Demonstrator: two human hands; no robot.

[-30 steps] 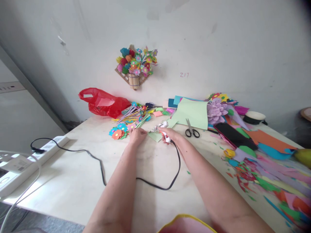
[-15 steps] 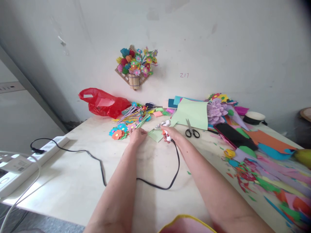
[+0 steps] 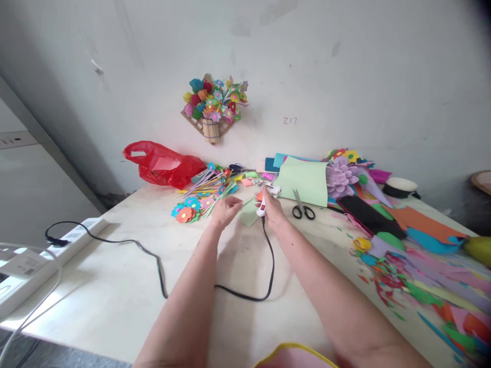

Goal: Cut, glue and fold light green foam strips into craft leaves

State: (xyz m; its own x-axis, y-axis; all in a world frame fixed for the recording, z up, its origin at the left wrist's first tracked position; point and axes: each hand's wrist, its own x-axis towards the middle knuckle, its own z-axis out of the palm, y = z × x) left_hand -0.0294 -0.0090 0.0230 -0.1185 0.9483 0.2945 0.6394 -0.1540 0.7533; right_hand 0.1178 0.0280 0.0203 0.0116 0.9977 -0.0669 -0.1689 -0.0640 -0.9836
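My right hand (image 3: 272, 208) is closed around a white glue gun (image 3: 261, 209) with a red switch and a black cord running from the bottom of its handle. To its left, my left hand (image 3: 225, 210) pinches the end of a thin green strip (image 3: 248, 201). Below the strip lies a pale green piece of paper (image 3: 250, 217) on the table, between the hands. The glue gun's nozzle is hard to make out. Black-handled scissors (image 3: 303, 207) lie just right of my right hand. Foam flowers (image 3: 187, 208) and thin paper sticks (image 3: 207, 183) lie left of my left hand.
The black cord (image 3: 245, 297) loops under my left forearm to a white power strip (image 3: 80, 235). A red plastic bag (image 3: 161, 166) stands at the back left. Green sheet (image 3: 305, 179), phone (image 3: 370, 217) and coloured scraps (image 3: 399, 276) lie on the right. A flower basket (image 3: 211, 110) hangs on the wall.
The glue gun has turned more upright in my right hand, and its cord has swung left. My left hand has shifted slightly right, still pinching.
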